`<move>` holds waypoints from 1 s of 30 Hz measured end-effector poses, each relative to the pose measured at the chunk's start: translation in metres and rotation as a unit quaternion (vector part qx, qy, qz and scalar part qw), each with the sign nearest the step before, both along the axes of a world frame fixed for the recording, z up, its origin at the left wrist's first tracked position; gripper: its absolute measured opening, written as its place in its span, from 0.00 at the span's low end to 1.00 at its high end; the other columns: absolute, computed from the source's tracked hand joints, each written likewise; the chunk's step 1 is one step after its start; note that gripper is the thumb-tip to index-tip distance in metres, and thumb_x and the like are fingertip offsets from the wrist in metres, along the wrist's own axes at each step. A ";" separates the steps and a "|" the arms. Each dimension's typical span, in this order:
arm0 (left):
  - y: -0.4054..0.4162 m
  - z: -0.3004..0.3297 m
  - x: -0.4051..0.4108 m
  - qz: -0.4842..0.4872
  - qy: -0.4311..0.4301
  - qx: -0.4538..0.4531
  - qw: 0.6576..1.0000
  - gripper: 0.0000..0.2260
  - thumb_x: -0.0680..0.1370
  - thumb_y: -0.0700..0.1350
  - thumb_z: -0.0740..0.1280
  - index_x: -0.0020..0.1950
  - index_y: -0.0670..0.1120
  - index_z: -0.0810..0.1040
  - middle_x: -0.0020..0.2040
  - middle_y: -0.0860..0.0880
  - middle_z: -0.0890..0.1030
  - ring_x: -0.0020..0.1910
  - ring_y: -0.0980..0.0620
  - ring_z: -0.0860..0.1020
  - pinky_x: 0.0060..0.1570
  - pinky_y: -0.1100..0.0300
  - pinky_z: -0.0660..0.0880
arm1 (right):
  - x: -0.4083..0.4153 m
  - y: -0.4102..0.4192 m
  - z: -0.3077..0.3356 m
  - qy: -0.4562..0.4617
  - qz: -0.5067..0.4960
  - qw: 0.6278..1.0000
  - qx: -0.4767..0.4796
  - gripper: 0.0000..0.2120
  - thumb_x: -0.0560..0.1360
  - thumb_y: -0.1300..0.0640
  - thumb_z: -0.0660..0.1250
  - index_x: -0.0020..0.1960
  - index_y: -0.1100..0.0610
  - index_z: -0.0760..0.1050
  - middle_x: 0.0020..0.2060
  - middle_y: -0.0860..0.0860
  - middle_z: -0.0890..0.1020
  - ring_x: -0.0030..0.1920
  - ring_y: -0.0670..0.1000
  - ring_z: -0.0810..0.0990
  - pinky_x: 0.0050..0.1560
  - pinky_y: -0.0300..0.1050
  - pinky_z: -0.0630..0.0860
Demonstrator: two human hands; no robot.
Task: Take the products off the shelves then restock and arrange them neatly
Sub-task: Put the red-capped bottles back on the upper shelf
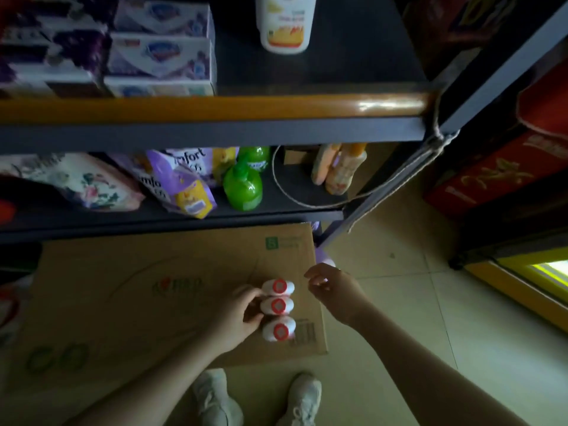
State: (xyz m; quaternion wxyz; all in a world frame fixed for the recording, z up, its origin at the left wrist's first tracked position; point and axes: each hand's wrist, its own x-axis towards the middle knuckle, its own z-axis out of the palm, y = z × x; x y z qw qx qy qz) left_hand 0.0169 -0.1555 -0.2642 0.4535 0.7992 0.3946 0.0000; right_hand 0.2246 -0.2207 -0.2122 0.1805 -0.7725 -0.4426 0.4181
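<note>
Three white bottles with red caps stand in a row on a flattened cardboard box on the floor. My left hand touches the left side of the middle bottle, fingers curled against it. My right hand hovers just right of the row, fingers loosely spread, holding nothing. One more white bottle of the same kind stands on the upper shelf, which has bare space around it.
Stacked soap boxes fill the upper shelf's left. The lower shelf holds purple softener pouches, green bottles, orange bottles and a loop of cord. Red cartons stand at right. My shoes are on the tiled floor.
</note>
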 end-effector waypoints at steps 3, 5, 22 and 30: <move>-0.016 -0.013 0.000 0.030 -0.009 0.001 1.000 0.17 0.72 0.42 0.71 0.60 0.46 0.74 0.57 0.53 0.73 0.56 0.56 0.73 0.55 0.62 0.71 | -0.003 -0.004 -0.014 0.013 0.018 1.000 0.000 0.13 0.75 0.65 0.63 0.60 0.60 0.74 0.47 0.49 0.75 0.46 0.45 0.72 0.42 0.28 0.64; -0.021 -0.018 0.003 0.054 -0.012 0.022 0.998 0.17 0.71 0.42 0.72 0.58 0.44 0.76 0.54 0.54 0.73 0.54 0.55 0.73 0.52 0.62 0.69 | -0.006 -0.006 -0.021 0.015 0.031 0.999 0.009 0.14 0.75 0.65 0.63 0.60 0.60 0.73 0.47 0.48 0.74 0.45 0.46 0.71 0.45 0.32 0.65; 0.001 0.025 -0.023 0.196 -0.090 -0.078 0.973 0.12 0.70 0.42 0.73 0.47 0.55 0.75 0.46 0.58 0.80 0.48 0.68 0.78 0.45 0.73 0.74 | -0.033 0.027 -0.045 0.040 0.021 0.999 -0.007 0.22 0.72 0.49 0.70 0.64 0.49 0.71 0.60 0.47 0.75 0.55 0.48 0.74 0.52 0.39 0.69; 0.028 0.052 -0.028 0.256 -0.168 -0.149 0.940 0.10 0.69 0.43 0.75 0.48 0.50 0.78 0.46 0.57 0.84 0.46 0.58 0.82 0.44 0.63 0.78 | -0.044 0.033 -0.054 -0.023 0.071 0.996 -0.058 0.30 0.71 0.48 0.70 0.69 0.49 0.64 0.63 0.49 0.72 0.62 0.52 0.71 0.54 0.40 0.64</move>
